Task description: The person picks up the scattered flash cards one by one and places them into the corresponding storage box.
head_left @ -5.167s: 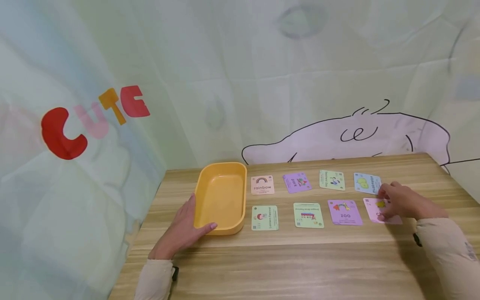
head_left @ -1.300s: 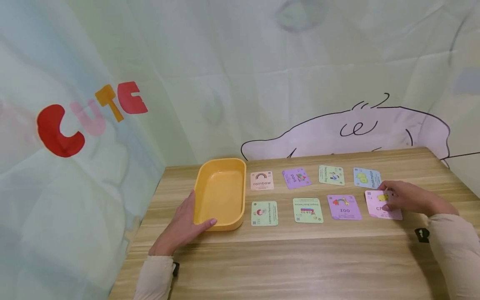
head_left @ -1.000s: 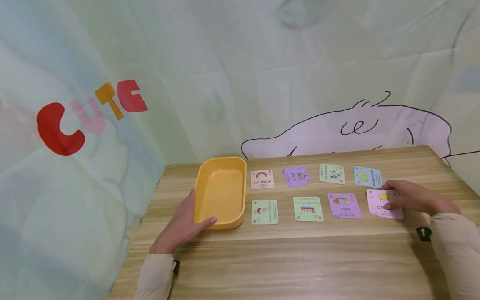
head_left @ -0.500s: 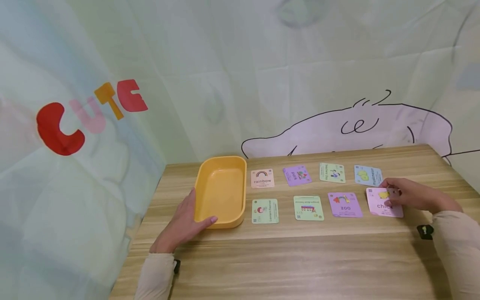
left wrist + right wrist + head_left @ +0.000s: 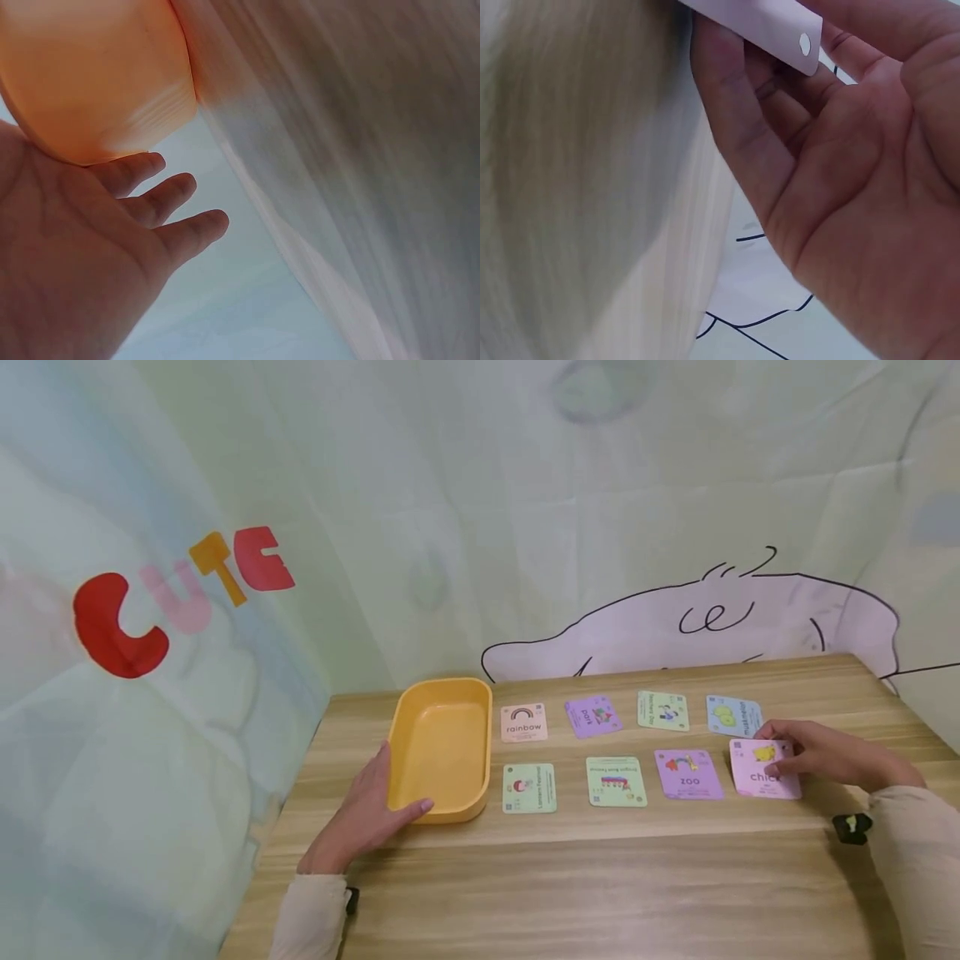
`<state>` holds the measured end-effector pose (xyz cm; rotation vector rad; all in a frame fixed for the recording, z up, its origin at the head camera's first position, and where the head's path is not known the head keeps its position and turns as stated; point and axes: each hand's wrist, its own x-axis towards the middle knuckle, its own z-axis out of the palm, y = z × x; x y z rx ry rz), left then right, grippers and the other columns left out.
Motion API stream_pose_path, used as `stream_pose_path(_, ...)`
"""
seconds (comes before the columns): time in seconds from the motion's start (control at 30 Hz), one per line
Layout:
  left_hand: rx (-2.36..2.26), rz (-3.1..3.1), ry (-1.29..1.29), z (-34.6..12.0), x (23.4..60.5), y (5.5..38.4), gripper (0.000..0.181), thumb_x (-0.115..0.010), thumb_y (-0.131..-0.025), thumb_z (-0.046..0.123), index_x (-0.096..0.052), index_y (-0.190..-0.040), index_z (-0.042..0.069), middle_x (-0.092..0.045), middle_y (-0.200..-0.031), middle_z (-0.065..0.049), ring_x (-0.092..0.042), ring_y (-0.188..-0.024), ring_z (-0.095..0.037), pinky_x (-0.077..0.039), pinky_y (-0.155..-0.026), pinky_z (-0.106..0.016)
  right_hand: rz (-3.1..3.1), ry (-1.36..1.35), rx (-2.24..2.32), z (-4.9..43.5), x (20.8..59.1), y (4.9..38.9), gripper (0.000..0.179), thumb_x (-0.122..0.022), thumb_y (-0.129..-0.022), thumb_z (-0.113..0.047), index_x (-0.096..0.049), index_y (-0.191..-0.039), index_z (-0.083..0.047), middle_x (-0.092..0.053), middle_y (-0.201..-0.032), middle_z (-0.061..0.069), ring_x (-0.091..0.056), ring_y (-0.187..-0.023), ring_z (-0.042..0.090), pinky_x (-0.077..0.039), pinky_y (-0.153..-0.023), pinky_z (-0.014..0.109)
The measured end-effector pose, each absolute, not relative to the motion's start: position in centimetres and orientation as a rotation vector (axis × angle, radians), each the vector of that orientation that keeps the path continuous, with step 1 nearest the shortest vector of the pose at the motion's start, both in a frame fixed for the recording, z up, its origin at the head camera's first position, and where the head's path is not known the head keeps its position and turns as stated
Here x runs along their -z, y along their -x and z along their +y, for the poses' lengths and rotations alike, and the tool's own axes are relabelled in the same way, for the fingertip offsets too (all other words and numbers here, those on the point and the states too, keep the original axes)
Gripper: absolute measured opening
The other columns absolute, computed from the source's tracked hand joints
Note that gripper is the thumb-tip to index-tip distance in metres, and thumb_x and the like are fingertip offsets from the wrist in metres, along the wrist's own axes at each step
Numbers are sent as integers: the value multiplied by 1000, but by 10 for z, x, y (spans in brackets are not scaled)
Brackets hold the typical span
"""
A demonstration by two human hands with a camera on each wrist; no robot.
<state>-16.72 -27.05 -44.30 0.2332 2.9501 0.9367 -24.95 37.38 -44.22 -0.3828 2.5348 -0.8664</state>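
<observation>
One chick card (image 5: 757,785), right of frame, is pinched in the right grip (image 5: 832,756), while the left grip (image 5: 363,814), straight-fingered, rests against the yellow tray (image 5: 442,743), I'd guess to steady it.

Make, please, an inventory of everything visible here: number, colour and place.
Table: 1, brown, foreground.
Backdrop: 1, pale green, behind the table.
Printed letters: 4, red, pink and orange, backdrop's left.
Drawn shape: 1, lilac, backdrop's right.
Tray: 1, yellow, left on the table.
Back-row cards: 4, left to right: peach rainbow, purple park, green Teachers' Day, blue muskmelon.
Front-row cards: 4, left to right: green Lantern Festival, green Dragon Boat Festival, purple zoo, pink chick card.
Left hand: 1, touching the tray.
Right hand: 1, pinching the chick card.
Sleeves: 2, beige, forearms.
Wrist items: 2, black, near sleeves.
</observation>
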Motion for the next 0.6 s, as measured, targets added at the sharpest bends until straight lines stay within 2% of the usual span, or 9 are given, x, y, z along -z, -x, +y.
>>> stream_pose_path(0.27,-922,2940,-204,-272,443,167,118,-70,-86,62,1,-163,8,-18,-166,-20,-25,-147,-41,-25,-116,-64,2491,389,937,376,445,251,39,-74,-92,-22,-57,-123,-4,-60,-111,8,-51,-96,17,-41,-76,27)
stream_pose_path(0.43,-943,2953,-231,-272,445,169,116,-71,-86,61,-2,-163,10,-23,-164,-18,-29,-144,-39,-28,-114,-63,2495,390,964,379,447,251,38,-74,-92,-23,-58,-122,-5,-61,-113,7,-51,-97,15,-41,-78,27)
stream_pose_path(0.6,-957,2959,-254,-272,448,169,115,-71,-85,62,-3,-163,11,-24,-164,-17,-29,-144,-38,-27,-114,-63,2428,412,1078,383,448,247,37,-71,-94,-19,-57,-123,-1,-65,-108,7,-56,-91,11,-43,-76,25)
